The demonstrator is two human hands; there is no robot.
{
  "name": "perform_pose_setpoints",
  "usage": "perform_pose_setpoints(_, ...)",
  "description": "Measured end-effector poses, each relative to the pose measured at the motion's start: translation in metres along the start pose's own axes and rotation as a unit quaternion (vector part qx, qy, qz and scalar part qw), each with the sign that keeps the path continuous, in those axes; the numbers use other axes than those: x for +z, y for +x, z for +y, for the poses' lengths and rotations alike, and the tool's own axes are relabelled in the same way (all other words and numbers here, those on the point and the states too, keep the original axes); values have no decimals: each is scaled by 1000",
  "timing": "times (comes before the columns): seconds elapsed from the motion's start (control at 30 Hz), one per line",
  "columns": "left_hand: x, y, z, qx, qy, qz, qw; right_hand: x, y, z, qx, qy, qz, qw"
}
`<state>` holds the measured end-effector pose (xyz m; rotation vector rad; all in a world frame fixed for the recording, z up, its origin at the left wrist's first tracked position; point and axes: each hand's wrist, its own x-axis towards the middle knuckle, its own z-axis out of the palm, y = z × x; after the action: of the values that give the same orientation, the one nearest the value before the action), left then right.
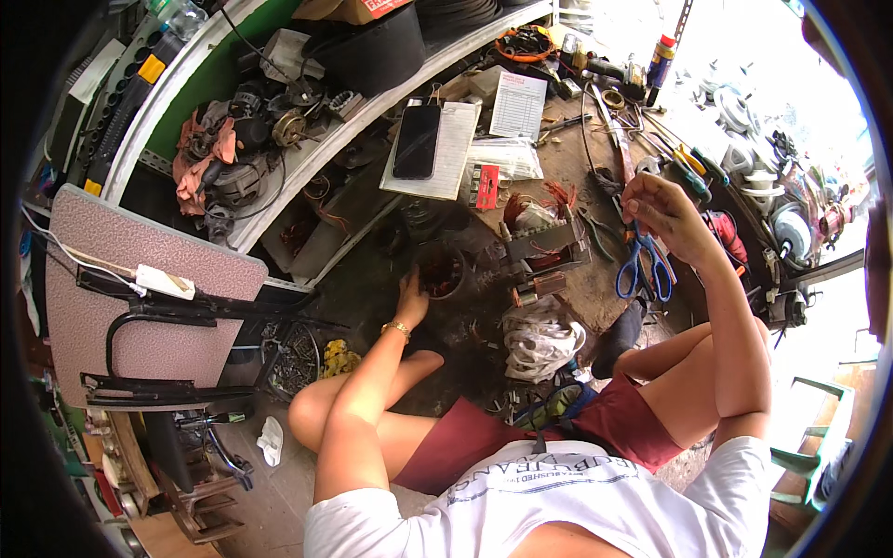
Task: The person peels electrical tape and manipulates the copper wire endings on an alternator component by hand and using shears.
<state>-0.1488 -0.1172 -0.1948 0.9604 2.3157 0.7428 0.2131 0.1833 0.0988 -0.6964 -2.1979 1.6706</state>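
My left hand reaches down and grips the near left side of a round, dark motor stator with copper-coloured windings inside. Raised over the right part of the bench is my right hand. Its fingers are curled with the tips pressed together; what they hold, if anything, is too small to make out. Just below that hand lie scissors with blue handles, apparently on the bench edge. Between the hands, a metal frame with coils and reddish wire ends sits at the bench edge.
A phone rests on a notebook. Pliers, several hand tools and a spray can are on the bench. White rags lie in front. A folded pink chair stands left, near a bowl of metal bits.
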Motion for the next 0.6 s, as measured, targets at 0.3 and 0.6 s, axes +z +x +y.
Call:
perform_pose_setpoints(0.3,7,-1,43,154,269,15,951,2,-2,4,7,-25,9,1000)
perform_pose_setpoints(0.6,35,13,36,109,73,-3,991,-7,-3,8,-33,-36,29,998)
